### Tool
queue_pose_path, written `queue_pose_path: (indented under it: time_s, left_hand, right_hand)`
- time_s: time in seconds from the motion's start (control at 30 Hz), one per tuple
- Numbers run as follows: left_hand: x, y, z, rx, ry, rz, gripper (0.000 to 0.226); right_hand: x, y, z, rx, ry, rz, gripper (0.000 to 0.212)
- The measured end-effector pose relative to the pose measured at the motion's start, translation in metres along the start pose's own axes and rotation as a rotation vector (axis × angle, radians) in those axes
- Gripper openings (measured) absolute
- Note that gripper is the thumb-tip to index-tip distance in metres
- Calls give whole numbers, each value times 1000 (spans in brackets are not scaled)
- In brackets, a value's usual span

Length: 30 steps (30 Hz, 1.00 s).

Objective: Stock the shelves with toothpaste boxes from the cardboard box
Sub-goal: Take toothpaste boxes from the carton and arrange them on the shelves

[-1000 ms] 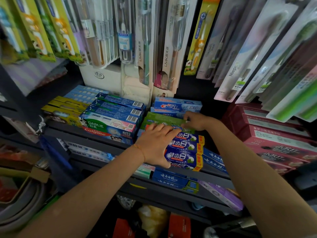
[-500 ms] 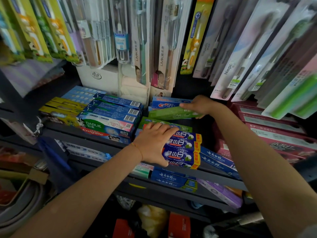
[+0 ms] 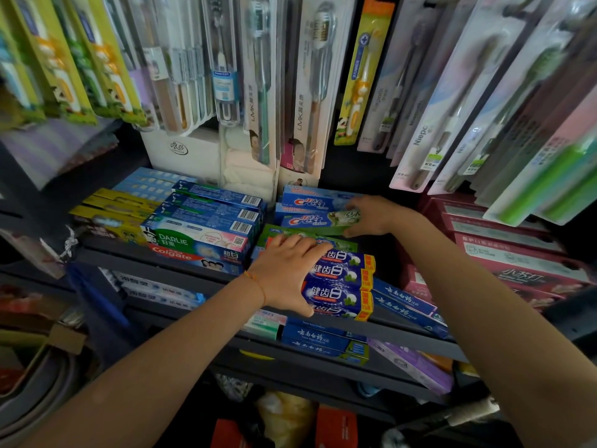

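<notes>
Green and white, a Crest toothpaste box (image 3: 319,220) is sitting in the right hand (image 3: 371,215), whose fingers are curling round its right end; the box is lying across another Crest box (image 3: 310,202) at the back of the dark shelf (image 3: 181,265). The left hand (image 3: 287,273) is lying flat, fingers straight and thumb spread, pressing on the stack of blue boxes (image 3: 339,282) with white Chinese lettering and yellow ends at the shelf's front edge. Its fingertips are reaching a green box (image 3: 336,242) lying between that stack and the Crest boxes. A thin orange string (image 3: 255,279) is circling the left wrist. Just left of the stack, a Darlie box (image 3: 197,239) is resting on a red Colgate box (image 3: 193,258). Dark red boxes (image 3: 504,250) are filling the shelf's right side. Packaged toothbrushes (image 3: 310,82) are hanging above. The cardboard box is out of sight.
</notes>
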<state>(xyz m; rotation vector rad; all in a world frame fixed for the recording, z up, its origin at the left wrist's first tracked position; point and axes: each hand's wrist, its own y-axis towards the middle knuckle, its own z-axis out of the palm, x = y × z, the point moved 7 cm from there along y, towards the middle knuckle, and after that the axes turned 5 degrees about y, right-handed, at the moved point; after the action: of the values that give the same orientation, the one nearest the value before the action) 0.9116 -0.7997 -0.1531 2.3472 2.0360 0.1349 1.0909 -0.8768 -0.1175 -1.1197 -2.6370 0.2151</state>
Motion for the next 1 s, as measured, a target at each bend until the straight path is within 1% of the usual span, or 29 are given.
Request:
queue_pose_path:
  time_s: [0.03, 0.1, 0.2, 0.27, 0.33, 0.43, 0.47, 0.53, 0.6, 0.63, 0.73, 0.8, 0.83, 0.87, 0.9, 0.97, 1.0]
  left_hand:
    - [0, 0, 0, -3, 1, 0, 118]
    - [0, 0, 0, -7, -2, -1, 118]
    - [0, 0, 0, -9, 3, 0, 117]
    - [0, 0, 0, -12, 3, 1, 117]
    - [0, 0, -1, -9, 6, 4, 117]
    - [-1, 0, -1, -7, 9, 3, 117]
    - [-1, 0, -1, -3, 8, 2, 117]
    - [-1, 0, -1, 2, 10, -2, 117]
    - [-1, 0, -1, 3, 11, -4, 117]
    - [-1, 0, -1, 3, 10, -4, 118]
    - [-1, -1, 0, 1, 12, -4, 118]
    - [-1, 0, 0, -1, 13, -2, 118]
    - [-1, -1, 0, -3, 11, -2, 118]
    - [0, -1, 0, -5, 9, -3, 118]
    - [0, -1, 0, -7, 8, -2, 118]
    - [0, 0, 0, -6, 9, 0, 118]
    - [0, 0, 0, -5, 8, 0, 118]
  right_hand:
    - [3, 0, -1, 18, -27, 14, 68]
    - [5, 2, -7, 24, 8, 34, 60]
    - [5, 5, -20, -48, 112, -7, 40]
    - [8, 5, -28, -99, 93, -40, 42]
    - [10, 4, -32, -175, 13, -55, 45]
    - [7, 5, -22, -235, -120, -39, 42]
    - [4, 5, -15, -224, -136, -24, 42]
    - [5, 7, 0, -175, -64, -25, 39]
    - [9, 11, 14, -85, 59, -52, 37]
    - [12, 13, 21, -19, 82, -63, 37]
    - [12, 18, 36, 158, 14, -59, 37]
    - [11, 19, 37, 197, -6, -42, 39]
    - [11, 19, 34, 175, 10, -35, 36]
    - [10, 21, 28, 103, 43, -23, 32]
    - [6, 23, 16, -30, 89, 3, 28]
    - [-7, 21, -10, -381, 143, 83, 23]
    - [-13, 19, -18, -499, 148, 110, 24]
